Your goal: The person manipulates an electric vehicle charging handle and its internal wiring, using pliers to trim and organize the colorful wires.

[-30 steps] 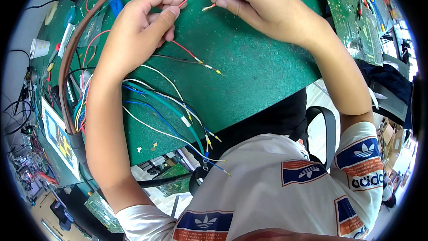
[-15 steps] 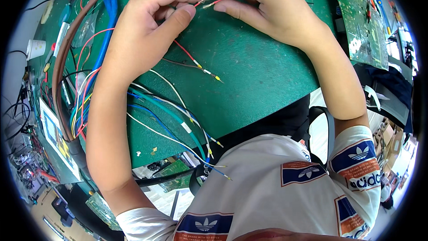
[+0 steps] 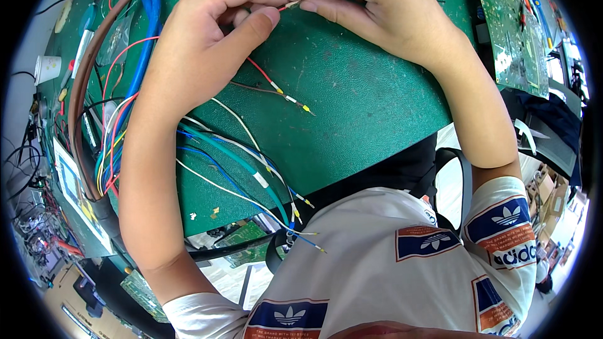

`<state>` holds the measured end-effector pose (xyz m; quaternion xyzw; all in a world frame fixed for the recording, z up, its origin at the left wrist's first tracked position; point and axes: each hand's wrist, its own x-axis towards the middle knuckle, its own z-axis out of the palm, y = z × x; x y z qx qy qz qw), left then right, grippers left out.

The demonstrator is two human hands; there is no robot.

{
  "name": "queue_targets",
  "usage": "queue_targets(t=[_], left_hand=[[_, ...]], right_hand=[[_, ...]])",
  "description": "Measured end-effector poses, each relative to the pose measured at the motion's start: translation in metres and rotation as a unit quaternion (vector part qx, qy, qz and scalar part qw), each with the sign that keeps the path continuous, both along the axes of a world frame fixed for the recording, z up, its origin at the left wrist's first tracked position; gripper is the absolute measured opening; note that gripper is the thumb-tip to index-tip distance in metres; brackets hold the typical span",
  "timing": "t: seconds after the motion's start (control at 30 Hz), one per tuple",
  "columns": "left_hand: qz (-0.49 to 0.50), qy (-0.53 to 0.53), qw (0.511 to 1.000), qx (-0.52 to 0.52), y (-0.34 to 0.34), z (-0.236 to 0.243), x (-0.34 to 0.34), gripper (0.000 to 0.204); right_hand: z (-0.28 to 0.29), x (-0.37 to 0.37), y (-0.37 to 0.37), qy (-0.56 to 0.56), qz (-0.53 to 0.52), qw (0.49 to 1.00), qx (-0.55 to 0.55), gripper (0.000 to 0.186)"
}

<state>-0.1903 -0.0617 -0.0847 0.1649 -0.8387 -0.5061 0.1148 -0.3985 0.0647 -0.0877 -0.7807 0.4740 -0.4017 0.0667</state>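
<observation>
My left hand (image 3: 210, 44) pinches a red wire (image 3: 284, 7) between thumb and forefinger over the green mat. The wire's pale, stripped end (image 3: 292, 4) reaches the fingertips of my right hand (image 3: 386, 16). Those right fingers are pressed together at that end, and they hide most of what they hold. Below my left hand lie a red wire with a white sleeve (image 3: 264, 74) and a brown wire (image 3: 254, 88), their tips close together. Several white, blue and green wires (image 3: 251, 172) fan out beside my left forearm.
The green mat (image 3: 352, 100) covers the table. Thick brown (image 3: 88, 50) and blue cables run along the left side, near a paper cup (image 3: 48, 69). A large green circuit board (image 3: 512, 37) stands at the right. A framed panel (image 3: 81, 198) lies at the lower left.
My right fingers have moved left and closed in on the stripped wire end by my left fingertips. The red wire seen in my right hand before is now hidden.
</observation>
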Motion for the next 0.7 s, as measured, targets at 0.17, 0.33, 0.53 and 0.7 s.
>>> queue_targets(t=[0.17, 0.33, 0.53, 0.7], left_hand=[[0.006, 0.000, 1.000, 0.028, 0.0029, 0.0030, -0.0016, 0.020], [0.018, 0.001, 0.998, 0.053, 0.0033, 0.0014, -0.0012, 0.020], [0.024, -0.024, 0.995, 0.091, 0.0027, 0.0048, -0.0016, 0.021], [0.029, 0.000, 0.994, 0.109, 0.0024, 0.0018, -0.0011, 0.019]], right_hand=[[-0.0017, 0.0020, 0.0015, -0.029, -0.006, 1.000, 0.005, 0.015], [0.0009, 0.0041, 0.0019, -0.016, -0.017, 1.000, 0.012, 0.014], [-0.0025, 0.0030, 0.0005, -0.035, -0.009, 0.999, 0.003, 0.013], [0.0028, 0.0060, 0.0002, -0.008, -0.015, 1.000, 0.015, 0.010]])
